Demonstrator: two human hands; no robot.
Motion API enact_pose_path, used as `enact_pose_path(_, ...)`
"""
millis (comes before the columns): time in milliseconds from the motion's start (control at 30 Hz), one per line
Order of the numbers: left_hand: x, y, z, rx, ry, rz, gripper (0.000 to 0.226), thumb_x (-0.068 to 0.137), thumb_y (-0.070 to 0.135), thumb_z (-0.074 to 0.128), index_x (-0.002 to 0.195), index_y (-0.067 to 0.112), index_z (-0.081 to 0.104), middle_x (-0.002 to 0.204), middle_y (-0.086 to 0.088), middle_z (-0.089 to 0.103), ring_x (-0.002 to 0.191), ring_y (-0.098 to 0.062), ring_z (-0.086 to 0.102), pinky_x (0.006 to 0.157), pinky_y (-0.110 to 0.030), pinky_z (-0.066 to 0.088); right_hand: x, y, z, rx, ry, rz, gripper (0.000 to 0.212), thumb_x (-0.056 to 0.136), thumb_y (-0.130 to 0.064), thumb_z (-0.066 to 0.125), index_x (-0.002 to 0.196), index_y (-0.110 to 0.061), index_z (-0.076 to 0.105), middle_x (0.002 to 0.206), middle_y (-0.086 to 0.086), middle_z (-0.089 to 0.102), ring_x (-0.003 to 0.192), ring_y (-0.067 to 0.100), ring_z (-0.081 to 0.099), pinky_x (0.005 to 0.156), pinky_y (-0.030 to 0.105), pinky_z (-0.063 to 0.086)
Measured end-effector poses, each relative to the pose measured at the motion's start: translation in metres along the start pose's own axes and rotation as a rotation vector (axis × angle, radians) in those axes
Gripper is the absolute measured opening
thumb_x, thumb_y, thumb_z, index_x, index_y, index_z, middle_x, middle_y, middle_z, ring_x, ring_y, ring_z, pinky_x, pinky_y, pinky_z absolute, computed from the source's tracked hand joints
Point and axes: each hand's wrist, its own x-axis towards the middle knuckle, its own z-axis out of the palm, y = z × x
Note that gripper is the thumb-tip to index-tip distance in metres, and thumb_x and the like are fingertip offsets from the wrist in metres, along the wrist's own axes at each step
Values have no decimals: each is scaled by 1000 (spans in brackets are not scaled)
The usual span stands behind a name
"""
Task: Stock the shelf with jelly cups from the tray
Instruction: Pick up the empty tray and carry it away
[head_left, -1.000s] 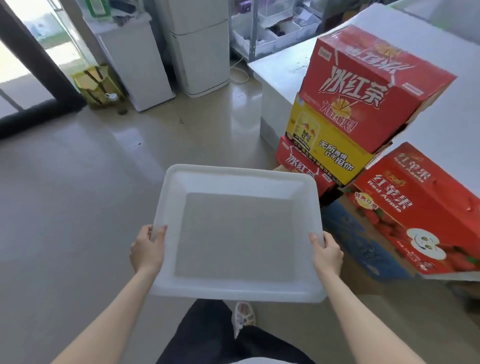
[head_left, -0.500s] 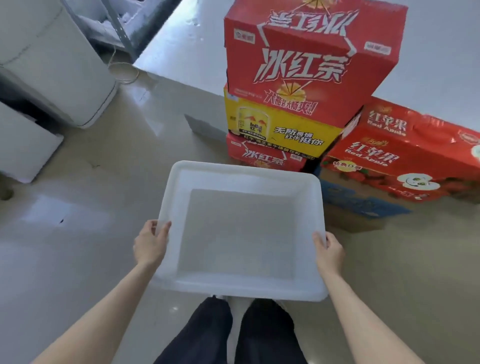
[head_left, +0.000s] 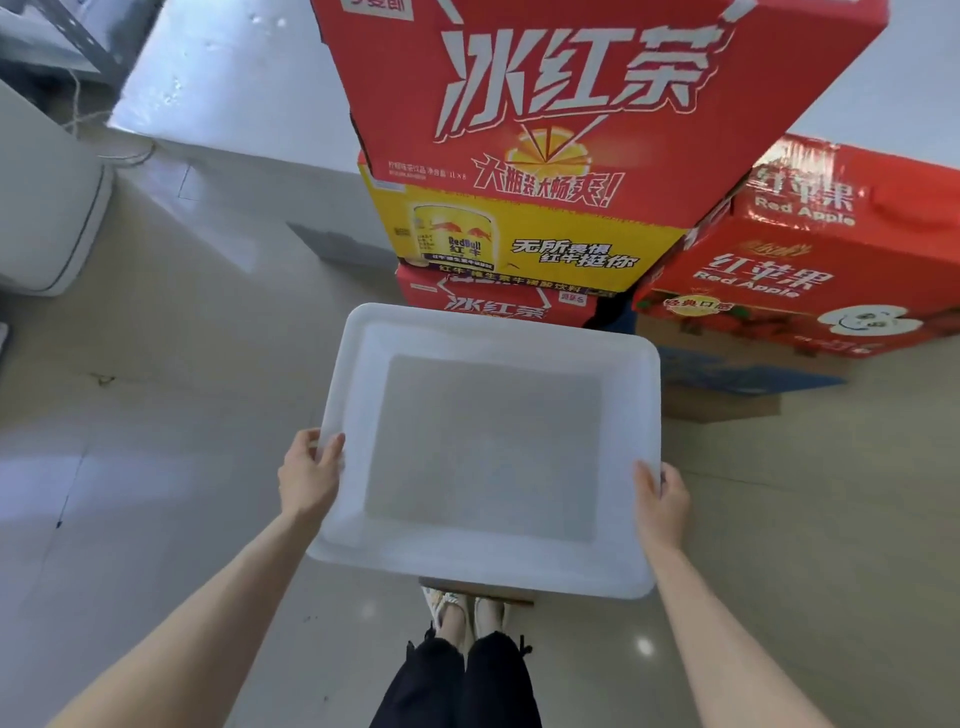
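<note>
You stand on a glossy pale tiled floor (head_left: 156, 467); your light shoes (head_left: 462, 610) rest on it below you; ahead, a red drinks carton (head_left: 493, 306) sits on it under a stack; just right of that lies blue-and-brown cardboard (head_left: 727, 395); a white cabinet (head_left: 47, 208) stands at the left.

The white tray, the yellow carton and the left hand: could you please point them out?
white tray (head_left: 356, 405): head view, its left inner wall.
yellow carton (head_left: 519, 244): head view, middle of its front face.
left hand (head_left: 309, 478): head view, back of the hand.
</note>
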Motion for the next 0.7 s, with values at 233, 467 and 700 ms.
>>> enact_pose_path(233, 21, 10, 24, -30, 10, 9, 28, 95, 23, 54, 116, 6, 56, 94, -7, 61, 85, -23, 60, 74, -29, 41, 29, 12, 17, -21, 13, 0, 11, 95, -13, 54, 86, -7, 54, 70, 1, 53, 58, 9, 48, 48, 11, 37)
enact_pose_path(467, 25, 4, 37, -3, -20, -4, 29, 96, 23, 51, 119, 6, 53, 95, -6, 60, 90, -26, 60, 75, -29, 40, 41, 23, 19, -42, -9, 10, 10, 96, -15, 52, 90, -7, 54, 72, -4, 55, 61, 11, 50, 46, 10, 37)
enact_pose_path(700, 23, 1, 28, 126, -114, -1, 39, 96, 25, 49, 132, 10, 45, 122, -14, 60, 107, -33, 57, 93, -42, 45, 40, 30, 20, -131, -41, 56, 20, 95, -14, 51, 112, -3, 55, 92, 1, 61, 79, 22, 56, 65, 27, 40)
